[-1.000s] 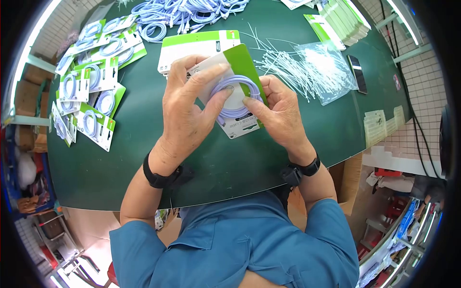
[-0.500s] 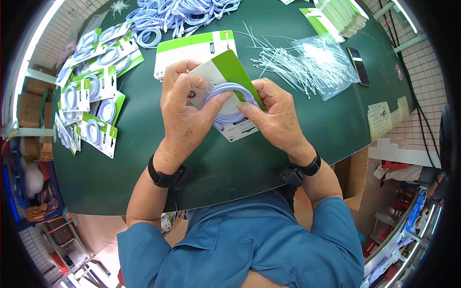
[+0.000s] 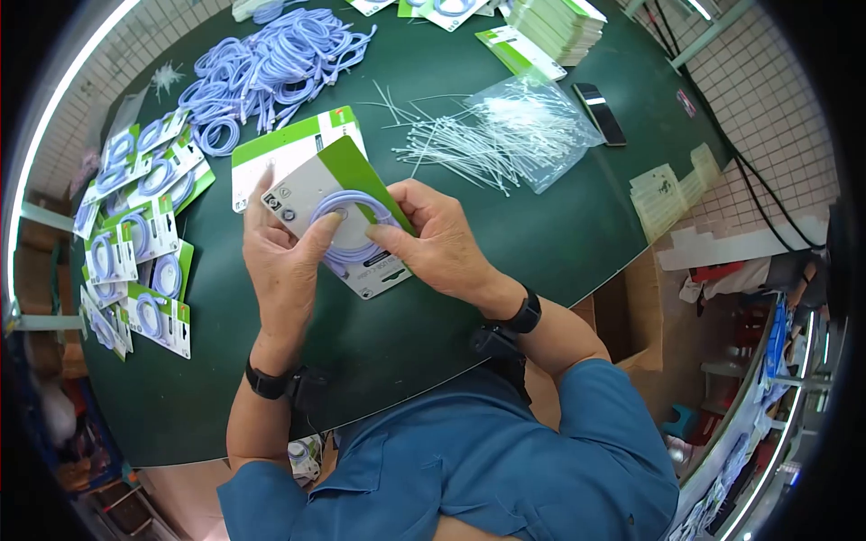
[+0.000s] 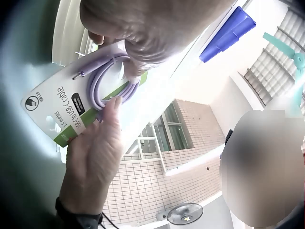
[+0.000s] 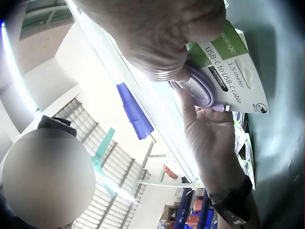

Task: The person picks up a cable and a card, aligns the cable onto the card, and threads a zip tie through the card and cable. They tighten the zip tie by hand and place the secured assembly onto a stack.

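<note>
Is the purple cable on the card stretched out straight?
No, the purple USB-C cable lies coiled in a ring on the packaging card.

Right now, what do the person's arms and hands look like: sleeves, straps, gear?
No gloves on the left hand or right hand. Each wrist wears a black band: left band, right band, each with a small black camera block mounted beside it. Blue shirt sleeves end near the elbows; forearms uncovered.
</note>
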Tool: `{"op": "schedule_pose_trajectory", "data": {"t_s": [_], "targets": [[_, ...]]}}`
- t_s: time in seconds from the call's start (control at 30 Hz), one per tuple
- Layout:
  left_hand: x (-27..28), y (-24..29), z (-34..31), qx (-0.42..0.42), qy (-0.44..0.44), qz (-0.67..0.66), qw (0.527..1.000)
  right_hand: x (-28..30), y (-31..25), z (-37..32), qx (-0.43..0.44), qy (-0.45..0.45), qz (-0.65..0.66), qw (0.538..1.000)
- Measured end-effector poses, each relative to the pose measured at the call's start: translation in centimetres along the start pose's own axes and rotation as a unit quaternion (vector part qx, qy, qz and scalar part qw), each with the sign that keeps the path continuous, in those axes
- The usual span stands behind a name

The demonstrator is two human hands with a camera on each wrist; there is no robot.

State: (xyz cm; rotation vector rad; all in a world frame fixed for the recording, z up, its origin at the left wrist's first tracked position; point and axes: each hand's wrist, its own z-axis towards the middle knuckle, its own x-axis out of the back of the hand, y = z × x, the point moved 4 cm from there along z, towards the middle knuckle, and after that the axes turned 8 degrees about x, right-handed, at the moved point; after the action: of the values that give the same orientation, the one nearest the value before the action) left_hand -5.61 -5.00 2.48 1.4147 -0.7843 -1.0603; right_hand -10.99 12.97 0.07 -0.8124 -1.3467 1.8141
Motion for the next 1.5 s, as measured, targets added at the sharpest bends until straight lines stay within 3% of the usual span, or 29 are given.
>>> {"op": "schedule_pose_trajectory", "data": {"t_s": [0.03,0.2,0.3,0.43,0.47,0.5,0.53,0.63,0.8,1.07,1.33,1.43,1.5], "targets": [[0.3,-0.4,0.1,0.061,-0.032,0.01,0.998,0.0,0.0,0.0,0.003,-0.003,-0.004,1.0],[1.5,0.2,0.7,0.107,-0.062,0.033,0.992,0.1,0.3,0.0,0.002,-0.021,-0.007,1.0],[2.5,0.4,1.2,0.161,-0.105,0.035,0.981,1.3,-0.9,0.9,-0.01,-0.097,-0.002,0.995],[3.5,0.3,0.9,0.12,-0.137,0.059,0.981,6.6,-1.9,3.7,0.003,-0.042,-0.089,0.995],[3.5,0.3,0.8,0.119,-0.136,0.059,0.982,8.5,-1.2,4.3,0.053,-0.044,-0.315,0.947],[3.4,0.2,0.7,0.122,-0.136,0.041,0.982,9.6,-0.5,4.7,0.1,-0.043,-0.524,0.845],[3.1,0.0,0.4,0.125,-0.137,0.021,0.982,10.1,0.4,4.8,0.099,-0.044,-0.527,0.843],[2.4,-0.1,0.0,0.124,-0.148,-0.001,0.981,11.1,1.7,5.0,0.066,-0.023,-0.629,0.774],[1.7,0.2,-0.8,0.121,-0.177,0.02,0.977,11.0,3.5,5.2,0.041,-0.061,-0.611,0.788],[1.0,0.6,-1.3,0.116,-0.193,0.056,0.973,11.0,3.0,5.0,0.089,-0.041,-0.619,0.779],[1.1,1.7,-1.6,0.124,-0.221,0.099,0.962,11.4,2.0,4.5,0.069,-0.033,-0.662,0.746],[1.1,1.6,-1.8,0.13,-0.221,0.088,0.963,11.0,1.5,5.0,0.03,-0.094,-0.723,0.684],[1.0,1.6,-2.1,0.126,-0.218,0.084,0.964,11.0,1.2,5.0,0.035,-0.09,-0.732,0.674]]}}
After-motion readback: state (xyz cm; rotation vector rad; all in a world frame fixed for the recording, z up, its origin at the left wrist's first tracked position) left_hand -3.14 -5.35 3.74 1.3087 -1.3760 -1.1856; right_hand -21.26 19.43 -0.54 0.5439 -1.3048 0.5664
